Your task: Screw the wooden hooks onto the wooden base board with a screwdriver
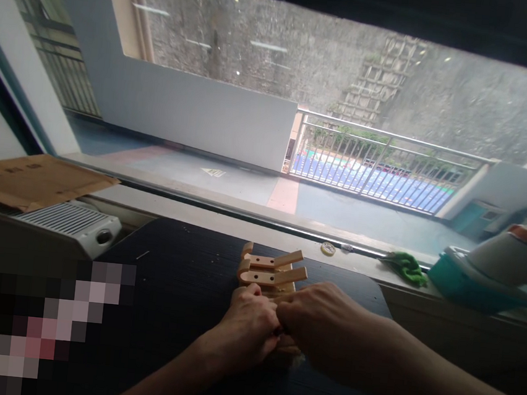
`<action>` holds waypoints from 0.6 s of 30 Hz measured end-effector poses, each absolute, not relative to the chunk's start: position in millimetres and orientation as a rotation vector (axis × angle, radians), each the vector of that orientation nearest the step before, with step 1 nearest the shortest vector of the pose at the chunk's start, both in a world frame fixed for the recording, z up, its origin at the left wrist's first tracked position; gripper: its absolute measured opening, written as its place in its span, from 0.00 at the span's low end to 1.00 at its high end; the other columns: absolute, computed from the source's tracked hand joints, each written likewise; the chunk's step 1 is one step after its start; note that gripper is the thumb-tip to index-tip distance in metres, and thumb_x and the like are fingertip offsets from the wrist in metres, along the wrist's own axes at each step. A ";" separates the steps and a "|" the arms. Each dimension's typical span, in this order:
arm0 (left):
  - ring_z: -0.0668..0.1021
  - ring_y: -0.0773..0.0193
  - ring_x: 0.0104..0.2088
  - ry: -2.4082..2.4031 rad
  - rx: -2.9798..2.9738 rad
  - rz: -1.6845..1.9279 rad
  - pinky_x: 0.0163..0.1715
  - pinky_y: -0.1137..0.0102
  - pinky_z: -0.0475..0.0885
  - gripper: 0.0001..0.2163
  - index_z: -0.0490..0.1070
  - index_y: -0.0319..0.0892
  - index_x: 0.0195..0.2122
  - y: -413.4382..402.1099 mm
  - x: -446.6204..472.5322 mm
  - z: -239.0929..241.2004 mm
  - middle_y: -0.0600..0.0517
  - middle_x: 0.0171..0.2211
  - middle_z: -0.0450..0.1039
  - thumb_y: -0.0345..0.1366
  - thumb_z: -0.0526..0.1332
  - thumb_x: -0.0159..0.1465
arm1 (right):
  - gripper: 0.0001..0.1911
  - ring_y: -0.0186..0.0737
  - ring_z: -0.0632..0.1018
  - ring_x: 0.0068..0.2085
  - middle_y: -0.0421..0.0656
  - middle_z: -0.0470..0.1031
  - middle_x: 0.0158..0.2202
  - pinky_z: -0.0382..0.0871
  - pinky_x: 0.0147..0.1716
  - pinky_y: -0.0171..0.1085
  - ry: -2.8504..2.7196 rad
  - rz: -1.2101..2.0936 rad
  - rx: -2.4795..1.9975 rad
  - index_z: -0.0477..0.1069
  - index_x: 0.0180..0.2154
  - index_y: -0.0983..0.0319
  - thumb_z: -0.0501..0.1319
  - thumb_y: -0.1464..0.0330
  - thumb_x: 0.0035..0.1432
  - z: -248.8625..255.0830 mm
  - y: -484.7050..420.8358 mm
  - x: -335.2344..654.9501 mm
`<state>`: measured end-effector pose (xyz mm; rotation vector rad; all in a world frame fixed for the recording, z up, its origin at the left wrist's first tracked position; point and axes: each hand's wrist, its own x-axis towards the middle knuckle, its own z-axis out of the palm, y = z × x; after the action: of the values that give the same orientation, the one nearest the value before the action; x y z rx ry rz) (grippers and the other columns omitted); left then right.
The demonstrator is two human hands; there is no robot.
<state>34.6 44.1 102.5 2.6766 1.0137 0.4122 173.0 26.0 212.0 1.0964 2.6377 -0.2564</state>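
A light wooden piece [269,269] with two slanted pegs lies on a dark table [175,288] near the window sill. My left hand [247,329] is closed over its near end, fingers curled down on the wood. My right hand [320,327] presses against the left one from the right, fingers pinched together over the same near end. What sits between the fingertips is hidden by both hands.
A white heater [72,224] with a flattened cardboard box [32,180] on top stands at the left. On the sill lie a green cloth [406,267], a small round item [328,248] and a teal container [474,283]. A pixelated patch covers the lower left.
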 end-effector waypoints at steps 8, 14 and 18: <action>0.75 0.63 0.30 1.017 2.685 0.425 0.40 0.64 0.58 0.05 0.70 0.42 0.22 44.7 34.8 96.5 0.56 0.26 0.76 0.31 0.60 0.54 | 0.05 0.37 0.74 0.26 0.41 0.75 0.26 0.51 0.22 0.35 2.617 -0.196 1.269 0.71 0.29 0.63 0.57 0.70 0.53 214.1 28.0 177.7; 0.75 0.64 0.28 1.045 2.667 0.430 0.40 0.64 0.59 0.06 0.70 0.41 0.21 45.2 35.0 96.1 0.55 0.24 0.75 0.32 0.60 0.55 | 0.08 0.39 0.76 0.35 0.42 0.77 0.33 0.57 0.28 0.34 2.619 -0.286 1.153 0.72 0.33 0.62 0.57 0.77 0.51 219.4 30.6 175.6; 0.76 0.63 0.30 1.028 2.656 0.425 0.40 0.64 0.58 0.05 0.71 0.42 0.22 44.8 35.6 96.2 0.56 0.26 0.76 0.30 0.60 0.54 | 0.07 0.38 0.76 0.32 0.43 0.77 0.30 0.56 0.26 0.33 2.603 -0.277 1.211 0.72 0.31 0.62 0.55 0.74 0.54 212.3 31.2 180.4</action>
<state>35.6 44.8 96.2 2.6557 1.0284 0.4246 180.4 31.2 212.3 1.2114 2.6028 -0.2775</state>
